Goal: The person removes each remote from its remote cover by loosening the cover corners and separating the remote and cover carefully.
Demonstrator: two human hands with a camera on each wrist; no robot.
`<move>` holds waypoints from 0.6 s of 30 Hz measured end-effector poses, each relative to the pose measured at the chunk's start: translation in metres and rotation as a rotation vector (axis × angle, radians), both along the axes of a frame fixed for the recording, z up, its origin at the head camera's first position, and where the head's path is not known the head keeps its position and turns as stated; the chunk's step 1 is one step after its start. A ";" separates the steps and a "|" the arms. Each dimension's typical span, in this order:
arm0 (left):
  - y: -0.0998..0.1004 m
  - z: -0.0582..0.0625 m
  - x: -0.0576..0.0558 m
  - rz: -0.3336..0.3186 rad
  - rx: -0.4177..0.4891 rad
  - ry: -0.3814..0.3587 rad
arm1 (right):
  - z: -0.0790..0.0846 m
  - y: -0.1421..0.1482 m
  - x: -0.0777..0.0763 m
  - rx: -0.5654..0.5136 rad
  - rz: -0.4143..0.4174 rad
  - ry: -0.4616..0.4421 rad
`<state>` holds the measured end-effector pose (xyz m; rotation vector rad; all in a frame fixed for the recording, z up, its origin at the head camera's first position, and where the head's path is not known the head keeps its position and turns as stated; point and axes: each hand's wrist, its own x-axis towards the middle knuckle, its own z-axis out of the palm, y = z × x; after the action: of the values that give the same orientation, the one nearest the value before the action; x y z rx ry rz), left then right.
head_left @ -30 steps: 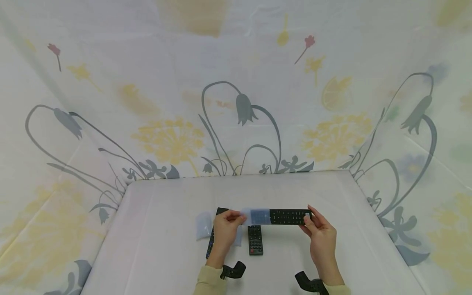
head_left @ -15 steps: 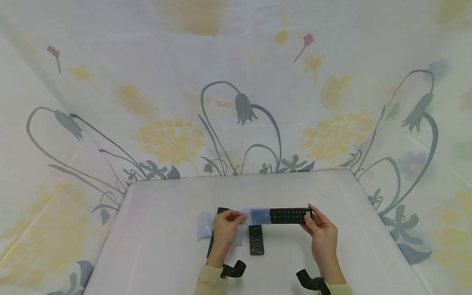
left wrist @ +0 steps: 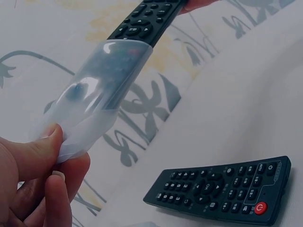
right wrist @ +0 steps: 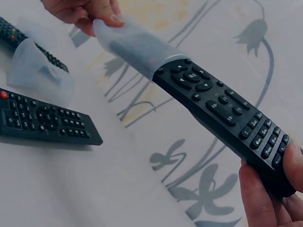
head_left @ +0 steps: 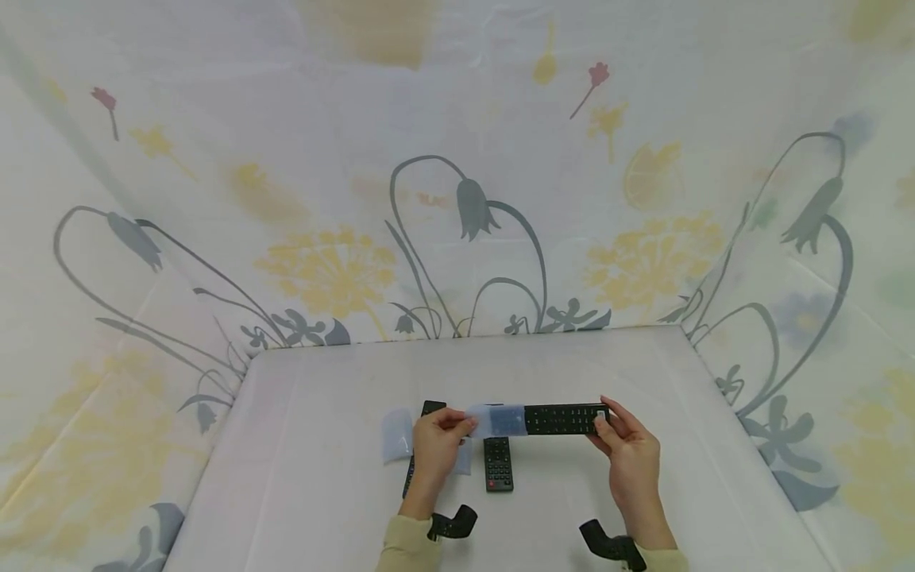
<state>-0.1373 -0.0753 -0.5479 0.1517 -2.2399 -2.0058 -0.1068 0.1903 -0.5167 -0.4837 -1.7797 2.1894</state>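
Note:
My right hand (head_left: 632, 461) grips one end of a black remote control (head_left: 561, 419), held sideways above the table. The remote's other end sits inside a translucent plastic sleeve (right wrist: 142, 43), which covers less than half of it. At the sleeve's far end, my left hand (head_left: 438, 445) pinches the plastic between thumb and fingers, as the left wrist view shows. That pinched end of the sleeve is flat, with no remote in it. Below the held remote, a second black remote control (left wrist: 218, 191) with a red button lies on the table.
Behind my left hand lies a third remote control (head_left: 432, 407), partly hidden. Two more translucent sleeves are on the white table (head_left: 300, 461): one sleeve (head_left: 396, 437) at the left, another sleeve (right wrist: 40, 73) between the lying remotes. Flower-printed cloth (head_left: 472, 262) hangs around the table.
My right hand and the held remote have shifted very slightly to the right. The left hand keeps its pinch on the sleeve, almost unmoved.

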 end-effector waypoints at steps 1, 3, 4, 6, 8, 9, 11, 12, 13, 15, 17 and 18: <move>0.001 0.000 0.000 -0.002 0.002 0.001 | 0.000 0.001 0.000 -0.002 -0.002 0.001; 0.003 0.000 0.000 0.000 0.004 -0.009 | -0.001 0.004 0.000 -0.009 -0.001 0.003; 0.003 0.000 0.000 0.004 0.005 -0.018 | -0.001 0.005 0.000 -0.015 0.001 0.004; 0.003 0.000 0.000 0.008 0.013 -0.031 | -0.002 0.006 0.000 -0.026 0.003 0.006; 0.004 0.004 0.001 0.008 0.021 -0.044 | -0.003 0.007 0.000 -0.040 0.005 0.010; 0.004 0.009 0.004 0.005 0.025 -0.044 | -0.003 0.008 0.000 -0.048 0.006 0.010; 0.004 0.020 0.008 -0.002 0.033 -0.047 | -0.003 0.009 0.000 -0.055 0.007 0.009; 0.004 0.026 0.011 -0.004 0.031 -0.049 | -0.003 0.010 0.001 -0.056 0.008 0.008; 0.004 0.032 0.013 -0.005 0.027 -0.049 | -0.004 0.010 0.001 -0.056 0.011 0.010; 0.004 0.040 0.017 -0.009 0.023 -0.036 | -0.004 0.011 0.001 -0.055 0.015 0.011; 0.003 0.034 0.015 -0.003 0.028 -0.037 | -0.004 0.011 0.002 -0.054 0.017 0.012; 0.002 0.028 0.014 0.000 0.032 -0.031 | -0.004 0.011 0.002 -0.055 0.018 0.011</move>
<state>-0.1234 -0.0732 -0.5195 0.1868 -2.2270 -2.0539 -0.1051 0.2013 -0.5207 -0.4683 -1.7290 2.2539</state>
